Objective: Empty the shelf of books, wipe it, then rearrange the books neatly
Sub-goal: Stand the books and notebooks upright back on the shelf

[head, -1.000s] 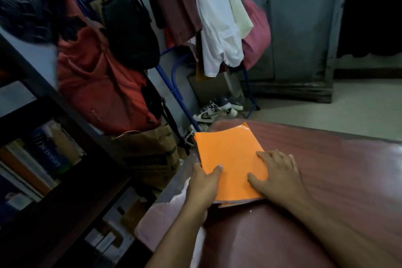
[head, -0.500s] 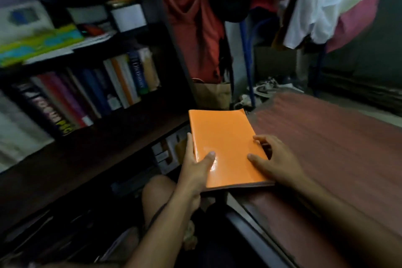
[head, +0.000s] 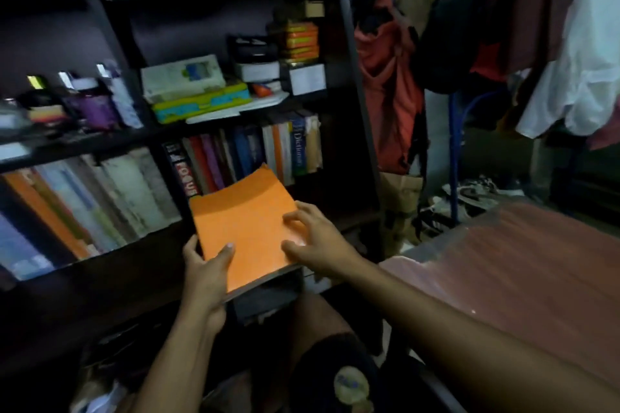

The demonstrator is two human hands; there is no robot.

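Orange book (head: 246,228) held in mid-air before the shelf (head: 355,131), clear of the bench (head: 523,265).

Risk, as judged: the thin, glossy cover may slide or sag, since the left hand (head: 206,273) clasps only the near left corner, thumb on top, while the right hand (head: 313,240) lies on the cover with fingers spread, holding nothing. The book looks slim, its far edge curling upward, just short of the upright books (head: 255,152).

To my right a reddish-brown wooden surface (head: 523,265) is lying; beyond it, a white shirt (head: 583,54), an orange-red garment (head: 385,77) and a black bag (head: 446,40) are hanging from a blue metal rack (head: 453,157).
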